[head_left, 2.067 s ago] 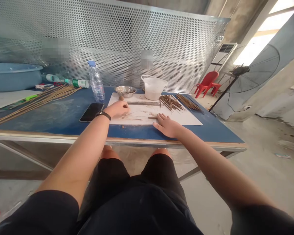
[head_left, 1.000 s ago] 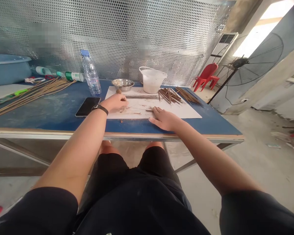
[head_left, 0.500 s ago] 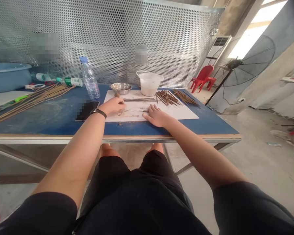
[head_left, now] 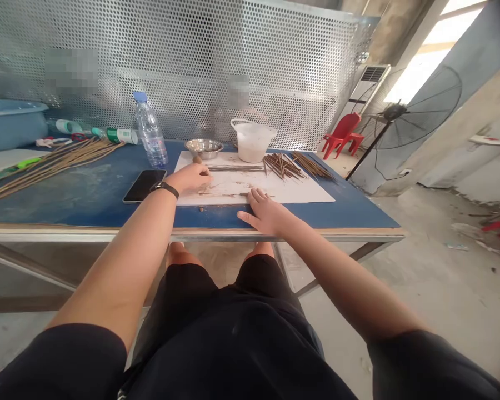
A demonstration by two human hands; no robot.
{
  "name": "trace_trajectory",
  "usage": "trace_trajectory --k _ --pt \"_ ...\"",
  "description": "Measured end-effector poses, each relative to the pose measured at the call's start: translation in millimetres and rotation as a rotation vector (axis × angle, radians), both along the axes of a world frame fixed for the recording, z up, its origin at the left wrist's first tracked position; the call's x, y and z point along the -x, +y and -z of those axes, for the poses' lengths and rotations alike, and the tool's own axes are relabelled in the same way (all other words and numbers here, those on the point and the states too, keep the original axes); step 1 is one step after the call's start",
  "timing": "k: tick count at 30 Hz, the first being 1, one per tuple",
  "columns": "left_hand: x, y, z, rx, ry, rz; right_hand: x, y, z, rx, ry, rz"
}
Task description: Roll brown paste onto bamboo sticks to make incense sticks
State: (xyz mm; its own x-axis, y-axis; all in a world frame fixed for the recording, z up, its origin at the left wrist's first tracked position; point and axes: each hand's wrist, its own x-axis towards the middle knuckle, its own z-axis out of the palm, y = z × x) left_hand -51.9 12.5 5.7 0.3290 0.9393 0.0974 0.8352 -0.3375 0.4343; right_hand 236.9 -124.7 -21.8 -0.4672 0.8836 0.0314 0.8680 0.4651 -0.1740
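Observation:
A white board (head_left: 312, 191) lies on the blue table, smeared with brown marks. Flat on its near part, with the thumb spread, rests my right hand (head_left: 266, 214). Under its fingertips is a thin dark strand (head_left: 244, 194) running sideways. My left hand (head_left: 189, 178), wearing a dark wristband, is at the board's left side with its fingers curled together; what they hold, if anything, is hidden. Just behind it sits a brown lump (head_left: 197, 159). Several thin dark sticks (head_left: 235, 168) lie side by side across the board, beyond both hands.
Behind the board are a metal bowl (head_left: 204, 147) and a white bucket (head_left: 253, 141). Piled brown sticks (head_left: 285, 166) cover the right side. At left are a phone (head_left: 145, 185), a water bottle (head_left: 150, 133), long tan sticks (head_left: 58, 164) and a blue basin (head_left: 12, 125).
My right hand has slid toward me, its palm now over the board's near edge, and more of the strand shows. My left hand stays nearly where it was. The view shifted slightly.

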Motion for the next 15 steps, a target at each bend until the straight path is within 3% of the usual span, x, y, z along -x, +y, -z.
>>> trace_trajectory --k 8,15 --pt "0 -2 -0.9 0.013 0.023 -0.019 22 59 -16.0 0.058 -0.065 0.089" --pt "-2 -2 -3.1 0.026 0.014 0.001 11 19 -4.9 0.012 -0.016 -0.044"
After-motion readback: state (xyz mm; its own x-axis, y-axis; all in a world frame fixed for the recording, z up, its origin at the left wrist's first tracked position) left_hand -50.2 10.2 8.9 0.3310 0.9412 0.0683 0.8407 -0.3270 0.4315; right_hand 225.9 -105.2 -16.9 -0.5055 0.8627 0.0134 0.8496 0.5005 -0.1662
